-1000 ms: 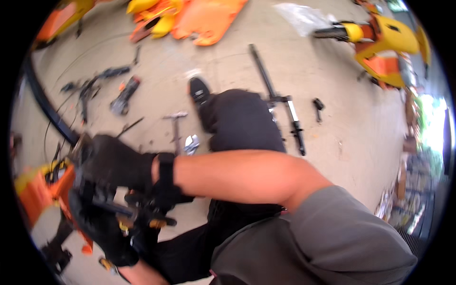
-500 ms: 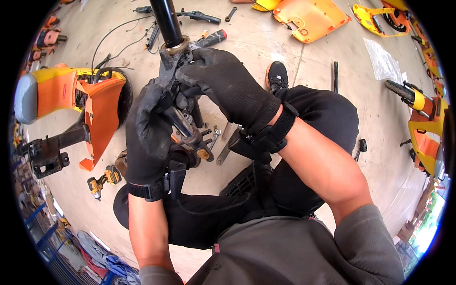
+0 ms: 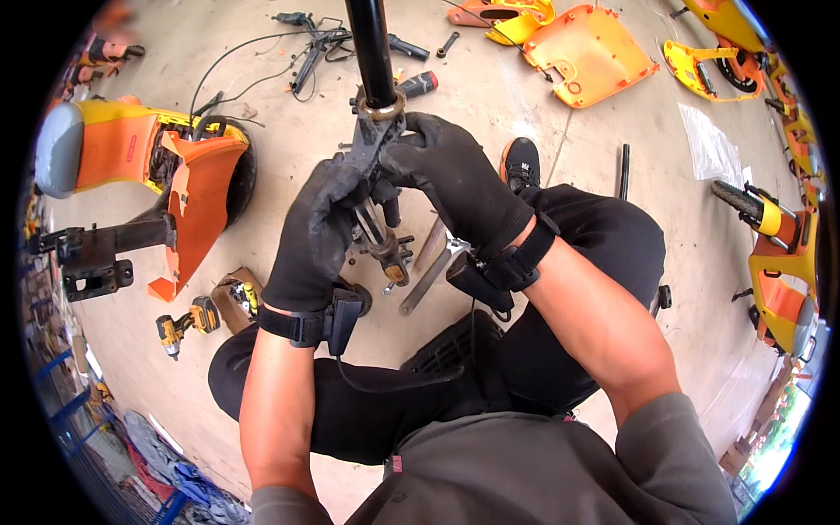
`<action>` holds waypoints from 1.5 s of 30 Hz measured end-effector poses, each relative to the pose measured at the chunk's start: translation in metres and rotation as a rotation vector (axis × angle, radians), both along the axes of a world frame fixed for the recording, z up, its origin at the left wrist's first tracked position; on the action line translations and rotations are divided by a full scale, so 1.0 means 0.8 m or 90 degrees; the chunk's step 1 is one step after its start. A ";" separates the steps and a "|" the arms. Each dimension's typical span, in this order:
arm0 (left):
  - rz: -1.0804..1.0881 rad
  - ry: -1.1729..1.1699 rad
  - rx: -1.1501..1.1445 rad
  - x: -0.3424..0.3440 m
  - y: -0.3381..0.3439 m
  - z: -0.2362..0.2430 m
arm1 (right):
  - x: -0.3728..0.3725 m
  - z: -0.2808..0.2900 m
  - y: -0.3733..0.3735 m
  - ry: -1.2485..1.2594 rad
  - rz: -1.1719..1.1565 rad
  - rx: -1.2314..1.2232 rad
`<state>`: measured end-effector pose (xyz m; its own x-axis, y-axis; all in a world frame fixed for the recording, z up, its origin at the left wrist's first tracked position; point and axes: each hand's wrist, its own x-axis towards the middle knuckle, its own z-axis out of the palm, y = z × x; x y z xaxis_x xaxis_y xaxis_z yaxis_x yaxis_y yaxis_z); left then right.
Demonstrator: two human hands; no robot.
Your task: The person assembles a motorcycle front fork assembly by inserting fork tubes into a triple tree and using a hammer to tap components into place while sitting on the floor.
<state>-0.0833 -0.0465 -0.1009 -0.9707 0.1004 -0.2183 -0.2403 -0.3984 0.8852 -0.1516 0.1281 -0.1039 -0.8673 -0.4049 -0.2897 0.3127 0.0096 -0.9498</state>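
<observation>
Upright before me stands a front fork (image 3: 374,61) with a black steering tube, a worn ring at the tube's base and a dirty clamp below it. My left hand (image 3: 315,223), in a black glove, has its fingers closed round the left side of the fork just under the clamp. Against the clamp's right side my right hand (image 3: 455,179), gloved too, is closed with thumb and fingers pinched together; whether a small part lies between them is hidden. A fork leg with a yellow-marked end (image 3: 395,271) shows below the hands.
Yellow-and-orange scooter body (image 3: 118,149) lies left, with a cordless drill (image 3: 188,325) and open box (image 3: 236,302) nearer me. Wrenches (image 3: 429,276) lie beyond my legs. A handlebar with cables (image 3: 319,39), an orange panel (image 3: 591,57) and a plastic bag (image 3: 710,144) lie farther off.
Both hands and the fork have shifted right, and the view has turned slightly. The box beside the drill now shows more fully. Both hands stay on the fork.
</observation>
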 end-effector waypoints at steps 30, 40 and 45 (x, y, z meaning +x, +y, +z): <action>-0.125 -0.091 -0.145 0.012 -0.028 -0.048 | 0.024 -0.070 -0.013 -0.069 -0.016 -0.074; -0.078 0.015 -0.397 0.011 -0.032 -0.059 | 0.019 -0.057 -0.004 -0.116 0.067 -0.038; -0.046 -0.024 -0.376 0.002 -0.021 -0.047 | 0.023 -0.069 -0.005 -0.116 0.040 -0.056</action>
<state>-0.0821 -0.0635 -0.1388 -0.9563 0.0161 -0.2920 -0.2846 0.1776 0.9420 -0.1333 0.1239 -0.1589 -0.7758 -0.4879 -0.4001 0.4806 -0.0461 -0.8757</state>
